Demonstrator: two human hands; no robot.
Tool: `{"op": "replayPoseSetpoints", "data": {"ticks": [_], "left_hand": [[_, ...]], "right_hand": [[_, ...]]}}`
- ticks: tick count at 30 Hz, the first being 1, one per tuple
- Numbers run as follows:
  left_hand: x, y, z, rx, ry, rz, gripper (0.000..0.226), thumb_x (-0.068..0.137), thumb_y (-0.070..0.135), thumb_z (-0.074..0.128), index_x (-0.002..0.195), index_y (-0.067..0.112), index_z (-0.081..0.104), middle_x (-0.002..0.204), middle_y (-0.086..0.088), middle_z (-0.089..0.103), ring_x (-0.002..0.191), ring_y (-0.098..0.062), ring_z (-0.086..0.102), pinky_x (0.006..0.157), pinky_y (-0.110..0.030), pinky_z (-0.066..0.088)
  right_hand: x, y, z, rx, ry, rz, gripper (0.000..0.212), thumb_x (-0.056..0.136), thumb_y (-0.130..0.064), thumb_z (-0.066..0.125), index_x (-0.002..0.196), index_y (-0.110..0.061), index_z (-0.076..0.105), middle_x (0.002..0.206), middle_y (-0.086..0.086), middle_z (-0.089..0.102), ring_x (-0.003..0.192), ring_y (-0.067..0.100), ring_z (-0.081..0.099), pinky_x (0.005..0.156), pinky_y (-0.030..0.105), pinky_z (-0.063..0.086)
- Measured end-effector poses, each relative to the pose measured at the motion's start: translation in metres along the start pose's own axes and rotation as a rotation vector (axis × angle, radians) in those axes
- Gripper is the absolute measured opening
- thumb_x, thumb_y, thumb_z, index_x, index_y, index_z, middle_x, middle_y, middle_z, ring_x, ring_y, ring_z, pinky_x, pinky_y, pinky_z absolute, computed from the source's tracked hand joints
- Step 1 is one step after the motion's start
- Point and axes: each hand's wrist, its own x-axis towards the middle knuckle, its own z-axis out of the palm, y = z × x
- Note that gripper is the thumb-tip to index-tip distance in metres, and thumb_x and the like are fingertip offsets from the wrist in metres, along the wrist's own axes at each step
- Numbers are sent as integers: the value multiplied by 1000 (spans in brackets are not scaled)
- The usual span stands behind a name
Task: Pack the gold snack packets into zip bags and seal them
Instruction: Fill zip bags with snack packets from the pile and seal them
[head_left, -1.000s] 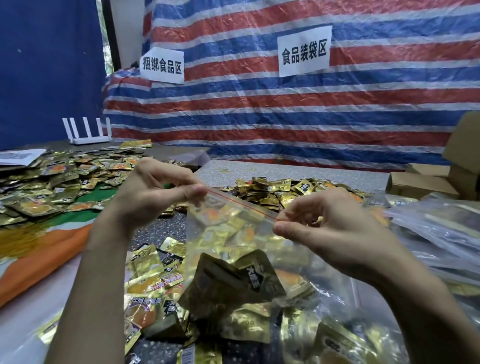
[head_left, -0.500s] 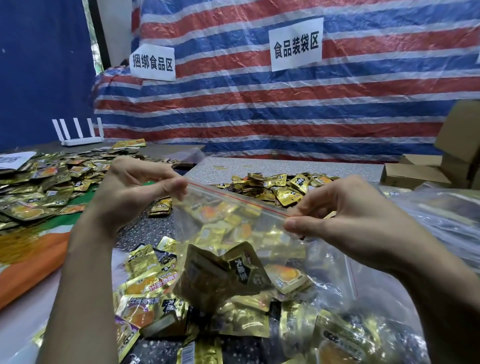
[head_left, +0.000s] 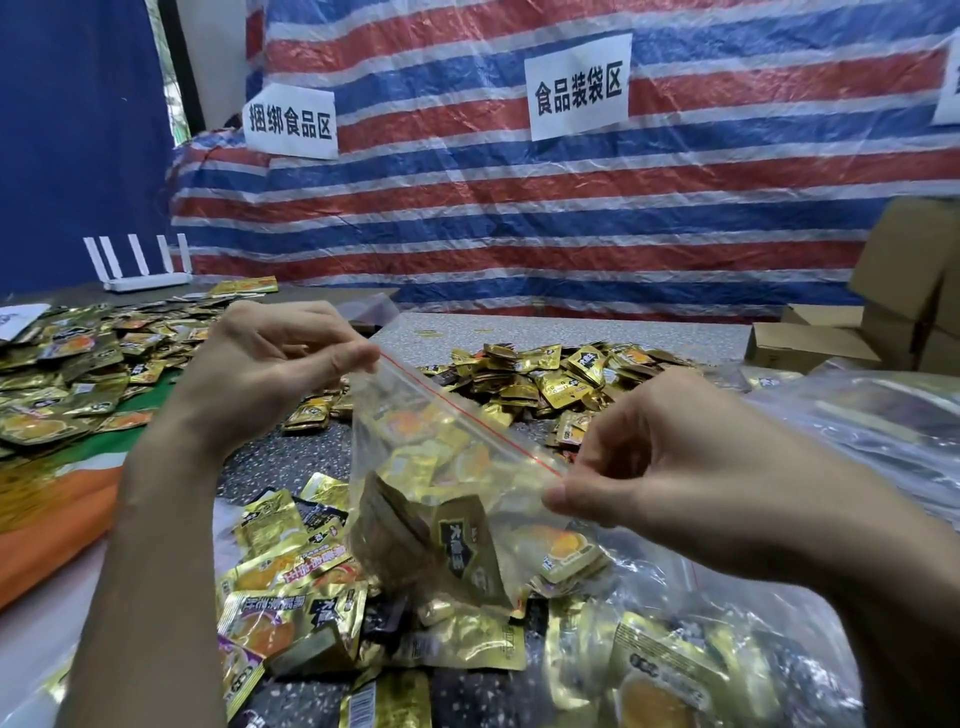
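Note:
A clear zip bag (head_left: 415, 467) with a red zip line hangs between my hands, holding several gold snack packets (head_left: 457, 551) in its lower part. My left hand (head_left: 270, 369) pinches the bag's upper left corner between thumb and forefinger. My right hand (head_left: 670, 462) pinches the zip strip at the lower right end, so the strip slants down to the right. Loose gold packets (head_left: 291, 618) lie on the table under the bag.
A heap of gold packets (head_left: 540, 379) lies further back on the speckled table (head_left: 571, 327), and a wide spread of packets (head_left: 78, 364) covers the left. Clear plastic bags (head_left: 872, 421) pile up at right, cardboard boxes (head_left: 810, 343) behind them. A white router (head_left: 140, 265) stands at far left.
My right hand has slid along the zip strip to the right and downward, lengthening the stretch between my hands. My left hand keeps its pinch on the left corner.

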Motion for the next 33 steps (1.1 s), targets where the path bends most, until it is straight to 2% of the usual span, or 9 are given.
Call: {"op": "replayPoseSetpoints", "data": {"ticks": [5,7,9,12,15,17,23,27,33], "left_hand": [[4,43,37,-83,-86,29,14,85,30,74,78,18,77,67,-4,71,44,-20,65,36,-24,47],[8,51,77,-40,-174,-10,18,90,20,72,72,17,73,56,-1,67,43,-19,66,37,-27,48],[7,57,129,-24,-316,-68,21,93,15,68,72,12,69,60,-5,65,54,-24,69,45,-34,53],[-7,62,191,-50,-459,-175,11,95,14,63,86,9,68,74,-3,62,72,-18,65,57,-23,47],[-19,59,203,-139,-532,-273,23,95,7,59,75,17,56,72,0,57,53,10,53,44,-3,37],[-19,58,192,-172,-553,-259,41,94,-4,52,69,26,42,68,7,45,49,14,48,44,-2,35],[-2,54,167,50,-409,-162,36,91,5,55,68,29,44,70,10,50,62,0,44,51,-11,37],[9,52,141,33,-162,-213,13,88,17,68,79,10,72,75,-6,70,70,-16,63,64,-38,53],[-50,29,79,197,-58,-289,11,78,27,79,71,25,73,67,14,68,61,3,61,62,-26,52]], "right_hand": [[-20,4,-21,-58,-209,20,42,64,-71,62,74,-31,70,68,-5,69,54,3,58,60,32,52],[-21,8,-28,-26,-191,53,48,57,-74,69,77,-30,71,69,-6,71,58,6,62,63,34,54],[-13,18,-29,64,-34,59,45,54,-62,79,72,-21,72,64,-3,71,54,5,60,56,27,51],[-1,26,-21,80,77,39,34,66,-46,81,68,-13,71,56,-3,66,46,1,52,45,16,40],[2,22,-11,7,-50,10,37,67,-60,68,75,-24,72,71,-12,72,62,0,65,61,22,54],[5,19,-5,-23,-107,-26,38,67,-64,62,79,-29,71,78,-17,72,72,0,67,70,31,58],[16,19,1,-7,-21,-152,33,73,-57,59,82,-28,70,80,-7,71,75,6,66,73,36,58],[20,23,1,66,78,-181,14,77,-38,76,76,-24,72,72,-5,72,68,6,66,65,31,55],[18,22,0,149,84,-168,26,57,-44,85,68,-23,74,71,-3,73,66,10,67,69,44,59]]}}
